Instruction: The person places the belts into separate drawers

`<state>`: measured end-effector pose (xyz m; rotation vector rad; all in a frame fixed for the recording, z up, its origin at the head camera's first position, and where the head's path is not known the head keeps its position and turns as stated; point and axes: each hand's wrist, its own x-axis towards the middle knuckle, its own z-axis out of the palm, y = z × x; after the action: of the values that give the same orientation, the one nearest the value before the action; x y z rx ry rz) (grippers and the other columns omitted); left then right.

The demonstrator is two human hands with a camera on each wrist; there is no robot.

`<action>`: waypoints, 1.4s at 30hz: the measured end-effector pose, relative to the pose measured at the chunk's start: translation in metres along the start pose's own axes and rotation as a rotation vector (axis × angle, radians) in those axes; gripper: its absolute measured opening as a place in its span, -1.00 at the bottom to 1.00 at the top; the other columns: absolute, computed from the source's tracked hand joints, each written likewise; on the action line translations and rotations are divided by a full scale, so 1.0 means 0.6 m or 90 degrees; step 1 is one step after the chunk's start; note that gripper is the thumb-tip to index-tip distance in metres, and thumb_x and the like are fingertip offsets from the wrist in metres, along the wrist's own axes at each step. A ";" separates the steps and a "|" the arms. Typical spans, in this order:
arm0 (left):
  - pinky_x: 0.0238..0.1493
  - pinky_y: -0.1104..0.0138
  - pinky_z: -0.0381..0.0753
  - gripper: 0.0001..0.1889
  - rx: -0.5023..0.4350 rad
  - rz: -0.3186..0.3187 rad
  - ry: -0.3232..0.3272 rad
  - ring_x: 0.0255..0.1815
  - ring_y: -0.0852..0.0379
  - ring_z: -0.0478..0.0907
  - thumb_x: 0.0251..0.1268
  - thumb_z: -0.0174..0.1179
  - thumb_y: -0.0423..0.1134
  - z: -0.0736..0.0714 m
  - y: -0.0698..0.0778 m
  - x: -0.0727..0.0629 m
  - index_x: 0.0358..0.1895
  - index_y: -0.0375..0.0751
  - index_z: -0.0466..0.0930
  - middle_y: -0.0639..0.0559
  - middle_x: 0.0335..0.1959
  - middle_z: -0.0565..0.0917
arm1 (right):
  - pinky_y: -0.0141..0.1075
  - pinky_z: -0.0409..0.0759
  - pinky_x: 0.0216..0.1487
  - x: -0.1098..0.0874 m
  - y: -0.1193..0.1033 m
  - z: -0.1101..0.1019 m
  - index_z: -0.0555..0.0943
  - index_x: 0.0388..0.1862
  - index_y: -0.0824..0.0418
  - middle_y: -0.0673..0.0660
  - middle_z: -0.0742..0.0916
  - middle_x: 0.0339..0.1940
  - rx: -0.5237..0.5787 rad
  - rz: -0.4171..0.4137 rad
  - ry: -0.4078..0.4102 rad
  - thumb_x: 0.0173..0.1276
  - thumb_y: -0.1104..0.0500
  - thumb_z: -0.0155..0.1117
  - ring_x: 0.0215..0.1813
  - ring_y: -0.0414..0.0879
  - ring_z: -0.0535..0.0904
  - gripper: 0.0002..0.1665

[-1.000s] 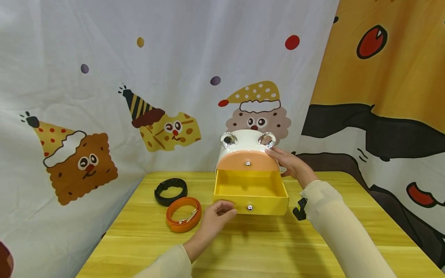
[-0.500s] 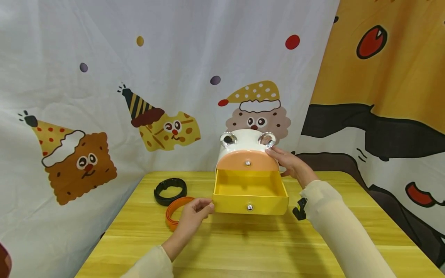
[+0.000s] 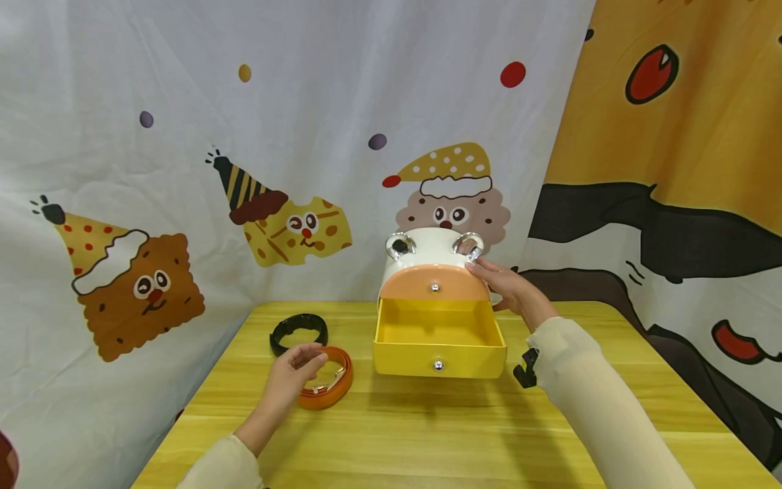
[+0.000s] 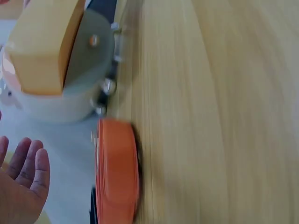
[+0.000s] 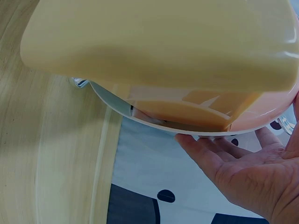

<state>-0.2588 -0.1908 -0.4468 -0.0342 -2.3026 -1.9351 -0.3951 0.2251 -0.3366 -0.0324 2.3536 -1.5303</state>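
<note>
A small white cabinet [image 3: 430, 243] with shiny silver ears stands toward the back of the table. Its yellow drawer [image 3: 397, 360] is pulled out with nothing inside; the peach drawer [image 3: 415, 282] above is closed. My right hand [image 3: 516, 293] rests against the cabinet's right side, extended fingers [image 5: 205, 156] touching the shell. My left hand [image 3: 284, 384] hovers at the left edge of a coiled orange strap [image 3: 341, 390] with metal clasps, overlapping it in the head view. Relaxed fingers, holding nothing, show in the left wrist view. Behind lies a coiled black strap [image 3: 299, 320].
The wooden table [image 3: 440, 435] runs up to a white curtain [image 3: 305, 81] printed with cartoon snacks. A yellow printed part [image 3: 721, 136] covers the right side. Silver feet [image 4: 108, 86] show under the cabinet in the left wrist view.
My left hand has let go of the yellow drawer's left front corner and moved left to the orange strap. The drawer stays out; my right hand stays against the cabinet.
</note>
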 end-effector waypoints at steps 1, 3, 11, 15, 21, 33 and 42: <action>-0.12 0.37 0.62 -0.61 0.014 -0.001 0.004 -0.03 0.08 0.62 0.35 0.31 -0.16 -0.009 -0.002 0.001 0.15 -0.28 0.57 -0.14 0.01 0.66 | 0.37 0.28 0.25 0.000 0.000 0.000 -0.25 0.64 -0.18 0.24 -0.06 0.64 0.000 0.000 0.000 0.32 -0.51 0.03 0.55 0.37 -0.06 0.13; -0.08 0.38 0.60 -0.57 0.045 -0.004 0.004 0.00 0.12 0.60 0.35 0.31 -0.12 -0.027 -0.006 0.003 0.18 -0.29 0.55 -0.13 0.05 0.65 | 0.37 0.28 0.25 0.001 0.000 0.000 -0.24 0.64 -0.18 0.24 -0.06 0.64 0.001 0.000 0.001 0.32 -0.51 0.03 0.55 0.37 -0.07 0.12; 0.13 0.12 0.54 -0.42 0.157 -0.017 -0.018 0.20 -0.10 0.50 0.32 0.32 -0.03 -0.081 -0.026 0.008 0.30 -0.28 0.48 -0.20 0.20 0.55 | 0.38 0.26 0.26 0.001 0.001 -0.001 -0.24 0.64 -0.17 0.24 -0.08 0.64 0.006 0.000 0.001 0.34 -0.50 0.03 0.56 0.37 -0.08 0.11; 0.07 0.07 0.56 -0.42 0.190 -0.027 -0.024 0.20 -0.15 0.49 0.29 0.36 -0.07 -0.092 -0.038 0.011 0.29 -0.26 0.49 -0.25 0.20 0.54 | 0.38 0.26 0.26 0.000 0.001 -0.001 -0.24 0.64 -0.17 0.24 -0.08 0.64 0.008 -0.003 0.001 0.36 -0.48 0.02 0.56 0.37 -0.08 0.10; 0.00 0.02 0.60 -0.37 0.204 -0.045 -0.054 0.25 -0.27 0.43 0.26 0.39 -0.09 -0.102 -0.060 0.014 0.34 -0.27 0.44 -0.36 0.24 0.50 | 0.38 0.25 0.27 -0.001 -0.001 0.002 -0.24 0.64 -0.16 0.24 -0.07 0.64 0.007 0.001 0.002 0.36 -0.48 0.03 0.56 0.37 -0.08 0.10; 0.12 -0.11 0.51 -0.35 0.199 -0.063 -0.108 0.31 -0.36 0.36 0.26 0.39 -0.19 -0.105 -0.095 0.018 0.37 -0.32 0.37 -0.38 0.30 0.43 | 0.38 0.25 0.26 -0.003 -0.004 0.002 -0.25 0.64 -0.15 0.25 -0.07 0.64 0.007 -0.003 -0.002 0.38 -0.47 0.01 0.56 0.37 -0.08 0.09; 0.08 -0.10 0.53 -0.28 0.194 -0.049 -0.116 0.28 -0.37 0.39 0.15 0.47 -0.22 -0.098 -0.103 0.017 0.35 -0.36 0.37 -0.40 0.27 0.45 | 0.37 0.25 0.27 -0.004 -0.002 0.001 -0.26 0.64 -0.15 0.25 -0.06 0.64 0.008 0.004 0.001 0.33 -0.50 0.04 0.55 0.37 -0.07 0.14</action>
<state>-0.2703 -0.2599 -0.4964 -0.0953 -2.7320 -1.6511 -0.3931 0.2247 -0.3352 -0.0210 2.3435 -1.5431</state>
